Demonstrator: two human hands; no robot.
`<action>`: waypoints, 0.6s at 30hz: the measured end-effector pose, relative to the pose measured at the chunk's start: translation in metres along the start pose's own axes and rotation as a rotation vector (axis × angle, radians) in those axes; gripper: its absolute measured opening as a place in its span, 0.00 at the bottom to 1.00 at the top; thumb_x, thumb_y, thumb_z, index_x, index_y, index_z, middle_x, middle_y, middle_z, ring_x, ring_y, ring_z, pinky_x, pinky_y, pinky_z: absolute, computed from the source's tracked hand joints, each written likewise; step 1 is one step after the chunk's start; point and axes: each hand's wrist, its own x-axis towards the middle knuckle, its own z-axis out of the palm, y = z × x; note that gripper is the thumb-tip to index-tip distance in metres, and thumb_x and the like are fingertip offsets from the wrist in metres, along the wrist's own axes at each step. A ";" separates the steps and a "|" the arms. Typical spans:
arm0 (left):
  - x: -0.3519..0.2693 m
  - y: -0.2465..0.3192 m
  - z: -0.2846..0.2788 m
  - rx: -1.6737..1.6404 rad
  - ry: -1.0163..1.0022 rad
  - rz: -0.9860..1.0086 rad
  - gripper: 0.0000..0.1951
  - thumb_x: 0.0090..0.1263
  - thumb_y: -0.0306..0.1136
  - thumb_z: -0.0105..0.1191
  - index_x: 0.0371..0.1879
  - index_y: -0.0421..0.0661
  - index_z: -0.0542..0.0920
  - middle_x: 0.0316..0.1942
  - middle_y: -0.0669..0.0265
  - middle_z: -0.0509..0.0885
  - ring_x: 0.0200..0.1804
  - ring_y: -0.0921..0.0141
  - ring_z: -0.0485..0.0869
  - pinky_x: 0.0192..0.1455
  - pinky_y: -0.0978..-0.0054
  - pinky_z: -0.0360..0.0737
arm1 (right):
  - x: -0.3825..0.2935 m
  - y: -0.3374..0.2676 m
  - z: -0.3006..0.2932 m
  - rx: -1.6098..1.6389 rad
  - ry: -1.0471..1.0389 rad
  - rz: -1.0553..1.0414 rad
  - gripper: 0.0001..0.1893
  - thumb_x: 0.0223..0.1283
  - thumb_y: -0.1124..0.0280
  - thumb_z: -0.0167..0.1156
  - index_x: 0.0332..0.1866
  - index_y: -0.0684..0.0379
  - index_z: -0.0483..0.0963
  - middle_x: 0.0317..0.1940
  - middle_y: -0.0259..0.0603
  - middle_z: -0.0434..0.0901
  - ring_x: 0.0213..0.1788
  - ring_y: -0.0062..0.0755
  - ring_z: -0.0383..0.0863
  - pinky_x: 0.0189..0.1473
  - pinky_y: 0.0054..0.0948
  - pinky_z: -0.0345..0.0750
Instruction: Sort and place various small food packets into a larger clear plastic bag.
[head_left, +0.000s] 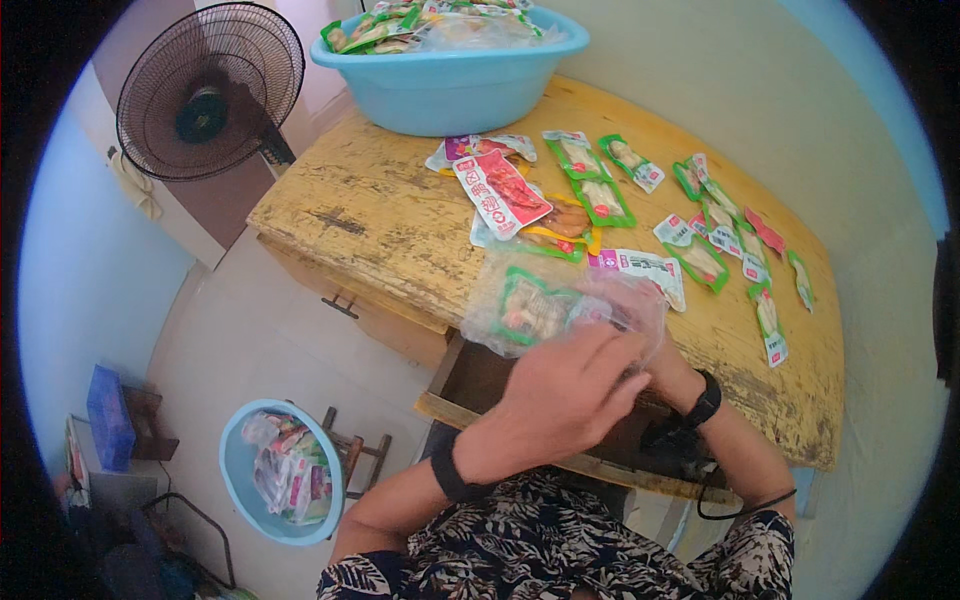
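A clear plastic bag is held up above the front edge of the wooden table. Inside it lies a green-edged food packet with pale contents. My left hand crosses in front, its fingers on the bag near its open end. My right hand shows through the film and appears to be inside the bag; its fingertips are blurred. Just behind the bag rest a purple-and-white packet and a pile topped by a red-and-white pouch.
Several green-edged packets are spread over the worn table. A blue basin heaped with packets stands at the back. Below me a drawer is pulled out. On the left are a fan and a second blue basin with packets.
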 end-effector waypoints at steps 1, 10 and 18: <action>-0.003 -0.002 -0.008 0.066 0.018 -0.015 0.16 0.64 0.31 0.66 0.48 0.41 0.80 0.41 0.56 0.82 0.39 0.56 0.84 0.39 0.63 0.81 | -0.001 -0.004 0.000 0.000 -0.002 0.000 0.23 0.63 0.63 0.64 0.62 0.58 0.77 0.57 0.50 0.80 0.60 0.50 0.75 0.67 0.48 0.67; -0.023 -0.018 -0.021 0.298 -0.070 -0.060 0.21 0.62 0.31 0.65 0.54 0.41 0.79 0.42 0.57 0.81 0.45 0.56 0.81 0.50 0.59 0.78 | 0.004 -0.033 -0.002 0.550 -0.052 0.449 0.21 0.68 0.69 0.63 0.65 0.59 0.75 0.60 0.47 0.80 0.63 0.38 0.77 0.70 0.37 0.70; -0.008 -0.032 -0.041 0.271 -0.070 -0.066 0.20 0.62 0.30 0.63 0.53 0.39 0.79 0.42 0.55 0.80 0.46 0.56 0.78 0.51 0.58 0.76 | 0.008 -0.028 -0.001 0.508 -0.132 0.390 0.25 0.70 0.69 0.64 0.69 0.61 0.71 0.60 0.39 0.79 0.55 0.29 0.83 0.50 0.30 0.87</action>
